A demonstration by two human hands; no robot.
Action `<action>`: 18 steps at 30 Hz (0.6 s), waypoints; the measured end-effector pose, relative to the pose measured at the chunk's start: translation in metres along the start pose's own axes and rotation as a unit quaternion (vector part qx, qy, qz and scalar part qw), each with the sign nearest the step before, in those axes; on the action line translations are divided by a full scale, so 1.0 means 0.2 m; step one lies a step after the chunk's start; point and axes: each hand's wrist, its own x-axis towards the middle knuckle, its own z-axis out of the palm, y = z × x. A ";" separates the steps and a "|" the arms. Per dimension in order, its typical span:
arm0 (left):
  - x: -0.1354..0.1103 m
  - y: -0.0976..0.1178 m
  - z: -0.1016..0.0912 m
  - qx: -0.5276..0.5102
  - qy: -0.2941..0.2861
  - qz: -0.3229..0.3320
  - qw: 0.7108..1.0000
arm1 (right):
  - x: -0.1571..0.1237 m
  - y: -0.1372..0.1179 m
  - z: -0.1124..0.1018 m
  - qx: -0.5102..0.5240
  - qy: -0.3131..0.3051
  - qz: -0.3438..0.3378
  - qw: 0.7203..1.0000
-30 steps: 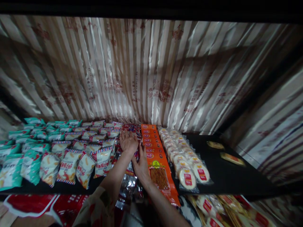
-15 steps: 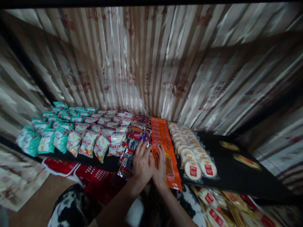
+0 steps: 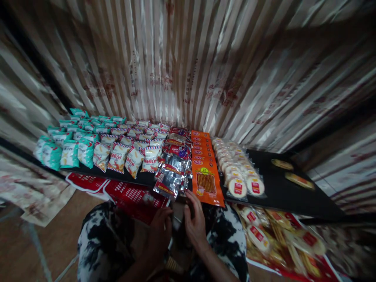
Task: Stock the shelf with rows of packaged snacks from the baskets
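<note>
My right hand (image 3: pixel 195 221) is open at the front edge of the black shelf, fingers stretched. Its fingertips are by the lower corner of the dark, shiny snack packets (image 3: pixel 167 184). Lower down and to the left, in shade, my left hand (image 3: pixel 161 225) has its fingers curled inward; whatever they hold, if anything, is hidden. The dark packets overlap in a column. Along their right side runs a column of orange snack packets (image 3: pixel 205 182), the front one showing brown sticks through a window. White snack bags (image 3: pixel 151 158) with striped edges stand to their left.
Teal snack bags (image 3: pixel 69 154) fill the left end of the black shelf (image 3: pixel 274 192). Clear-wrapped round crackers (image 3: pixel 237 187) lie in two rows, with two flat yellow packets (image 3: pixel 299 181) farther right. Below are more packets (image 3: pixel 258 237) and a red printed bag (image 3: pixel 132 197). A striped sheet (image 3: pixel 176 62) hangs behind.
Both hands have drawn back from the dark and orange packets toward me and moved apart. The left hand has dropped below the shelf edge. The camera has tilted down.
</note>
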 end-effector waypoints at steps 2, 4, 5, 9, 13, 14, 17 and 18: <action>-0.01 -0.03 -0.02 0.010 -0.063 -0.074 0.995 | -0.06 -0.03 0.03 0.013 -0.031 0.011 0.999; 0.01 -0.06 -0.04 0.050 -0.141 -0.148 0.978 | -0.11 -0.04 0.06 0.028 -0.079 0.033 0.996; 0.04 -0.08 -0.06 0.081 -0.179 -0.181 0.964 | -0.14 -0.05 0.08 0.035 -0.108 0.049 0.992; 0.18 -0.23 -0.10 0.194 -0.271 -0.260 0.907 | -0.20 -0.04 0.15 0.051 -0.181 0.106 0.976; 0.30 -0.40 -0.08 0.231 -0.346 -0.250 0.874 | -0.21 -0.02 0.24 0.043 -0.231 0.115 0.965; 0.33 -0.44 -0.07 0.243 -0.365 -0.243 0.865 | -0.20 -0.02 0.27 0.039 -0.242 0.113 0.963; 0.41 -0.51 -0.04 0.270 -0.405 -0.221 0.845 | -0.16 -0.03 0.36 0.049 -0.263 0.103 0.958; 0.43 -0.52 -0.04 0.275 -0.407 -0.210 0.845 | -0.14 -0.03 0.40 0.059 -0.266 0.105 0.956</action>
